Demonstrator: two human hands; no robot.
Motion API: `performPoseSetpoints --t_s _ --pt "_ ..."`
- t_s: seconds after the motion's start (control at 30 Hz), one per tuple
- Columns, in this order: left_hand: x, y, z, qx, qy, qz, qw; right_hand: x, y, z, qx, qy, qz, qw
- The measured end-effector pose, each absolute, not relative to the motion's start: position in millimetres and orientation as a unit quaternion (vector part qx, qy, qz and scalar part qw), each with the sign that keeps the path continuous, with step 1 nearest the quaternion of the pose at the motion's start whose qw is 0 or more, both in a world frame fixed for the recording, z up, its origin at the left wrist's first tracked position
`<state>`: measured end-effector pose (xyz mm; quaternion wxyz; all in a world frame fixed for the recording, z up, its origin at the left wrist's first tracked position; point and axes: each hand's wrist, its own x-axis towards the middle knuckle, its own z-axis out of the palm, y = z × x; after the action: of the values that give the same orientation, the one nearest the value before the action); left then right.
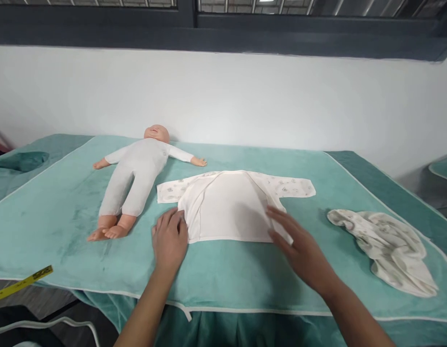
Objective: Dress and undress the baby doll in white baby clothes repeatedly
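Observation:
A white baby shirt (230, 212) with small prints on its sleeves lies spread flat, its front open and its sleeves stretched to both sides. My left hand (169, 239) rests at the shirt's left side edge, fingers lying on the green cover with the thumb against the fabric. Over the right front of the shirt is my right hand (299, 246), its fingers apart and holding nothing; whether they touch the cloth I cannot tell. To the left, a baby doll (138, 166) in a white body suit lies on its back with arms spread.
A crumpled printed white garment (393, 248) lies to the right. Everything rests on a green velvety cover (74, 231) with white piping. Behind stands a white wall (223, 101) below a dark window frame. A yellow strip (22, 283) and a pale cable (46, 324) are at lower left.

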<state>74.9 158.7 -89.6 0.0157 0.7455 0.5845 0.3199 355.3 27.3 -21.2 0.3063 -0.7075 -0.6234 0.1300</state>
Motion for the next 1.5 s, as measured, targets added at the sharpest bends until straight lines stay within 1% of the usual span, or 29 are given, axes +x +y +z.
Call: performPoseSetpoints --t_s 0.07,0.13,0.2,0.3,0.47,0.67,0.83,1.0,1.07,1.13,1.23,1.27,1.3,1.33,1.43,1.5 --pt "75 159 -89 0.747 0.586 0.314 0.021 375 47 -26 -0.737 -0.587 0.07 0.328" --pt "75 159 -88 0.747 0.587 0.312 0.027 394 73 -32 -0.757 -0.562 0.059 0.328" --pt "75 159 -88 0.745 0.587 0.314 0.031 409 103 -35 -0.785 -0.524 0.078 0.322" --pt "75 159 -87 0.742 0.588 0.319 0.04 424 142 -35 -0.837 -0.457 0.114 0.279" --pt "74 159 -87 0.741 0.588 0.321 0.05 436 173 -27 -0.845 -0.437 0.163 0.261" --pt "76 161 -86 0.735 0.594 0.322 0.057 439 173 -21 -0.82 -0.445 0.226 0.278" --pt "76 162 -88 0.735 0.597 0.318 0.051 438 163 -19 -0.836 -0.433 0.22 0.256" --pt "75 161 -89 0.734 0.597 0.318 0.05 432 155 -15 -0.818 -0.443 0.27 0.249" --pt "75 161 -88 0.735 0.598 0.317 0.054 428 153 -13 -0.816 -0.439 0.27 0.263" --pt "75 161 -88 0.734 0.598 0.316 0.056 423 151 -12 -0.803 -0.427 0.284 0.304" --pt "75 161 -88 0.734 0.599 0.316 0.057 414 147 -13 -0.73 -0.387 0.396 0.4" --pt "75 161 -88 0.734 0.599 0.315 0.057 411 145 -15 -0.708 -0.375 0.432 0.414" --pt "75 161 -88 0.734 0.6 0.315 0.058 407 143 -17 -0.702 -0.374 0.447 0.409" --pt "75 161 -88 0.734 0.6 0.314 0.059 404 142 -19 -0.714 -0.384 0.438 0.387" --pt "75 161 -88 0.733 0.601 0.313 0.062 394 141 -27 -0.767 -0.426 0.356 0.323" --pt "75 161 -88 0.734 0.6 0.313 0.063 389 143 -32 -0.773 -0.442 0.32 0.323"
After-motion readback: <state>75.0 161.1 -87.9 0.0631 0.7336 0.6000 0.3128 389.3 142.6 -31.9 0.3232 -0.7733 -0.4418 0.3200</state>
